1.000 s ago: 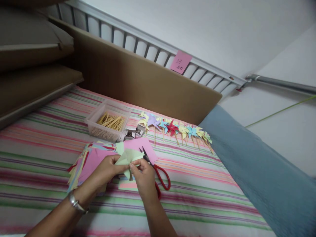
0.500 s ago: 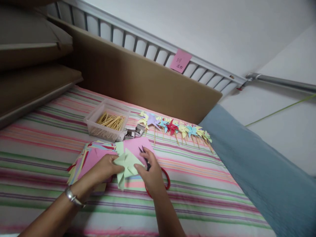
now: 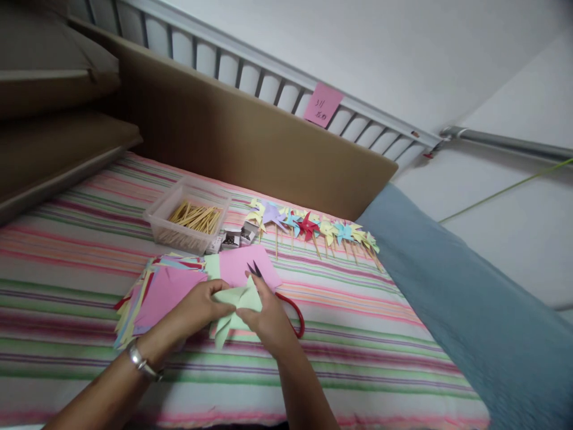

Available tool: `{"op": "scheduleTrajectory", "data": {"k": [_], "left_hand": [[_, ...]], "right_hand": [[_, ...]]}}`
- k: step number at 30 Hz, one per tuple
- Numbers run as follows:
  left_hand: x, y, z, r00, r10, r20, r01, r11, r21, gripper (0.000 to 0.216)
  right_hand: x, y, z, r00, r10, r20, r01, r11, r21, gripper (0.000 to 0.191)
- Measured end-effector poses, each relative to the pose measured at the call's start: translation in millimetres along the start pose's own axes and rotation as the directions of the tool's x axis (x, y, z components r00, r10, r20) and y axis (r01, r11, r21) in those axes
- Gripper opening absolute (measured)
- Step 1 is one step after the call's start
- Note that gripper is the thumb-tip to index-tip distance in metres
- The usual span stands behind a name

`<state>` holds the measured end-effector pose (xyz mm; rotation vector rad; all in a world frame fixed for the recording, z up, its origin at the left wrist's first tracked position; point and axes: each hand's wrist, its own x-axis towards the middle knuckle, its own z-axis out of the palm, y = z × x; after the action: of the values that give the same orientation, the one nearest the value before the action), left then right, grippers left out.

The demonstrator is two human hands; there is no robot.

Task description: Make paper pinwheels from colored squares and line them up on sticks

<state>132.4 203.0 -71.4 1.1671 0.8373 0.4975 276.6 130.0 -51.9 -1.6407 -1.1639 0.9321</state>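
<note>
A pale green paper pinwheel [image 3: 239,298] with folded blades is held between both hands above the cloth. My left hand [image 3: 203,307] pinches its left side, thumb near the centre. On the right, my right hand [image 3: 268,316] grips the other side, thumb on the paper. Beneath and behind lie red-handled scissors [image 3: 299,313], blades pointing up, partly hidden by the right hand. They rest on a pile of paper sheets with a pink sheet [image 3: 242,263] on top. Beside my left forearm is a fanned stack of coloured paper [image 3: 168,292].
A clear plastic box [image 3: 156,233] of wooden sticks stands behind the paper stack. Small open boxes [image 3: 230,239] of dark bits sit beside it. Finished pinwheels on sticks [image 3: 308,227] lie in a row. A cardboard panel [image 3: 268,143] stands at the back; cardboard boxes [image 3: 58,149] are at left.
Both hands have drawn closer together around the pinwheel, with more of its blades folded toward the centre. The pinwheel has shifted slightly right over the sheets. The view has moved a little.
</note>
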Motion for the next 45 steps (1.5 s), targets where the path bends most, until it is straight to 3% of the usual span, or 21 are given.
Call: {"op": "scheduleTrajectory", "data": {"k": [3, 6, 13, 18, 26, 29, 33, 37, 40, 45], "left_hand": [[-4.1, 4.4, 4.1, 0.997, -0.033, -0.067, 0.016, 0.97, -0.242, 0.031], [-8.4, 4.2, 11.5, 0.999, -0.038, -0.008, 0.032, 0.93, -0.366, 0.022], [-5.5, -4.5, 15.9, 0.995, -0.055, -0.087, 0.027, 0.956, -0.292, 0.025], [-2.7, -11.5, 9.8, 0.991, -0.022, -0.134, -0.012, 0.967, -0.253, 0.021], [-2.4, -6.4, 4.9, 0.987, -0.009, -0.16, -0.042, 0.949, -0.312, 0.012], [-3.8, 0.5, -4.2, 0.992, 0.004, -0.127, -0.048, 0.935, -0.35, 0.011], [-7.7, 9.3, -19.5, 0.992, -0.015, -0.124, -0.033, 0.926, -0.375, 0.006], [-12.0, 16.2, -27.3, 0.989, -0.056, -0.136, -0.009, 0.901, -0.434, 0.006], [-12.5, 15.8, -29.3, 0.993, -0.058, -0.104, 0.008, 0.903, -0.429, 0.007], [-9.0, 9.6, -31.7, 0.998, 0.032, -0.061, -0.05, 0.943, -0.33, 0.003]], "right_hand": [[3.7, 2.9, 3.5, 0.995, 0.035, -0.095, -0.022, 0.991, 0.134, 0.066], [6.4, 3.1, 9.5, 0.987, 0.046, -0.154, -0.007, 0.969, 0.247, 0.059], [8.3, 3.8, 20.1, 0.974, 0.042, -0.221, 0.017, 0.966, 0.256, 0.051], [8.3, 8.6, 24.6, 0.98, 0.028, -0.198, 0.029, 0.96, 0.28, 0.04], [9.1, 13.9, 26.4, 0.993, 0.028, -0.115, 0.02, 0.917, 0.399, 0.053], [6.5, 17.2, 17.6, 0.991, -0.02, -0.133, 0.059, 0.953, 0.298, 0.047], [2.6, 19.3, 4.9, 0.933, -0.286, -0.217, 0.289, 0.957, -0.019, 0.022], [-0.5, 15.8, 3.0, 0.875, -0.48, -0.057, 0.462, 0.865, -0.194, 0.02], [-2.3, 12.8, 6.1, 0.86, -0.51, 0.028, 0.505, 0.842, -0.192, 0.025], [-2.9, 10.4, 7.9, 0.879, -0.474, 0.049, 0.475, 0.863, -0.175, 0.021]]}}
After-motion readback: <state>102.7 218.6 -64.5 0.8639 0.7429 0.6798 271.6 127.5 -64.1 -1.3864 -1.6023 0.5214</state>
